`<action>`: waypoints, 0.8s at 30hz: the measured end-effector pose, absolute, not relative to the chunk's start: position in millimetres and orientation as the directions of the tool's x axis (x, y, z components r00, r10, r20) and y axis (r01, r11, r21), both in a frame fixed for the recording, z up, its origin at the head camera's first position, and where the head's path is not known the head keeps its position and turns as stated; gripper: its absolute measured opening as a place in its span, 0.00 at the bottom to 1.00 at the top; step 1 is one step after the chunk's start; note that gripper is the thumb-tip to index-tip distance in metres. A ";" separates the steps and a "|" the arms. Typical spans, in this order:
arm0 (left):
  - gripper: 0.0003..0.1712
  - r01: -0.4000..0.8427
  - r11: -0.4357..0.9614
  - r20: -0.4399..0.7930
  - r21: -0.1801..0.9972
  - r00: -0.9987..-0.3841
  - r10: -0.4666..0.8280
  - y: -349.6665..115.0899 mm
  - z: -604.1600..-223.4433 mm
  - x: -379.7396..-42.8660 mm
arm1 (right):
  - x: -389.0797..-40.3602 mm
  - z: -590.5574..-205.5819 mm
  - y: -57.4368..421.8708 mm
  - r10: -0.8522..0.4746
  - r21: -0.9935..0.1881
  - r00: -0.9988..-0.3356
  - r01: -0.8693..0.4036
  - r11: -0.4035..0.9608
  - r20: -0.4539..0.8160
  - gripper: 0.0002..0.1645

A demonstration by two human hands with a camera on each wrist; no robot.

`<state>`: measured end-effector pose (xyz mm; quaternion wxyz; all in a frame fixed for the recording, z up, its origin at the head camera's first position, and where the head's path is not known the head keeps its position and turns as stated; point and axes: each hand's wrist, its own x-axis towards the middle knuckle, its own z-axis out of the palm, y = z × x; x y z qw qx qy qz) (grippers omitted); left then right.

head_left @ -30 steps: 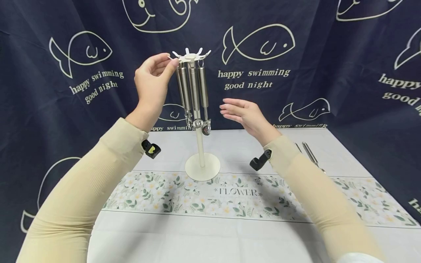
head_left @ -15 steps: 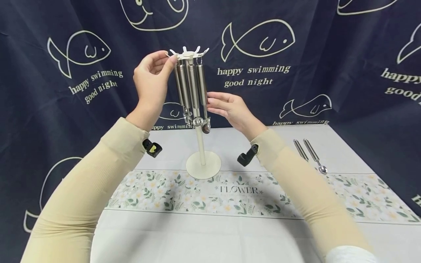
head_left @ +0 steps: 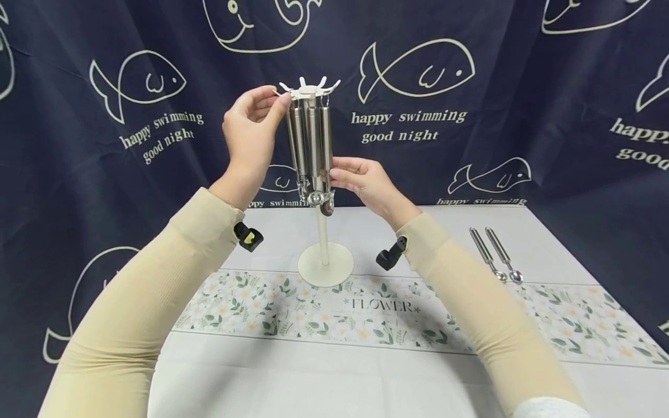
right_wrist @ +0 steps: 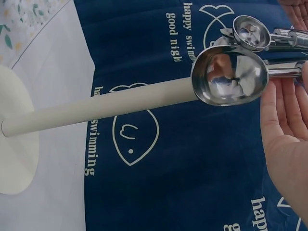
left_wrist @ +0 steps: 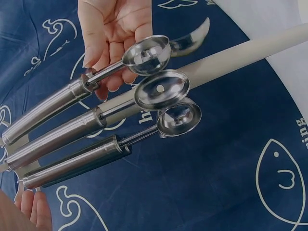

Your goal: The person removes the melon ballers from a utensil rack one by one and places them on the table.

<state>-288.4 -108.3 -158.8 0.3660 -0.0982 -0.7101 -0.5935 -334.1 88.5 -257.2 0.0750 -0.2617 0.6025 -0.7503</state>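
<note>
A white utensil rack with upward-curving hooks stands upright on a round base. Several metal scoops with steel handles hang from it in a cluster. Up at the hook ring, my left hand pinches the left edge between thumb and fingers. My right hand pinches the lower handle of the rightmost hanging scoop, fingers behind and thumb in front. The left wrist view shows another oval scoop with a small hole in its bowl. Behind the bowls, a curved metal piece is partly hidden.
Two more scoops, one beside the other, lie on the white table at the right. A floral runner marked FLOWER crosses the table. A dark blue curtain with fish drawings hangs close behind the rack.
My right hand has moved left from beside the rack to the rightmost hanging scoop and taken hold of its handle. The left hand stays at the hook ring.
</note>
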 end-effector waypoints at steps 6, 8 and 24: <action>0.22 0.579 0.263 0.636 0.772 -0.711 -0.301 -107.9 -160.7 -289.9 | -335.8 -261.1 85.6 -0.459 -0.925 -0.817 -0.224 -0.306 0.350 0.19; 0.22 0.580 0.262 0.637 0.771 -0.710 -0.300 -107.6 -160.3 -290.2 | -335.6 -261.3 85.6 -0.459 -0.925 -0.816 -0.226 -0.304 0.350 0.18; 0.22 0.582 0.268 0.640 0.768 -0.707 -0.300 -106.4 -161.6 -289.2 | -329.8 -258.3 90.8 -0.412 -0.932 -0.847 -0.235 -0.276 0.336 0.12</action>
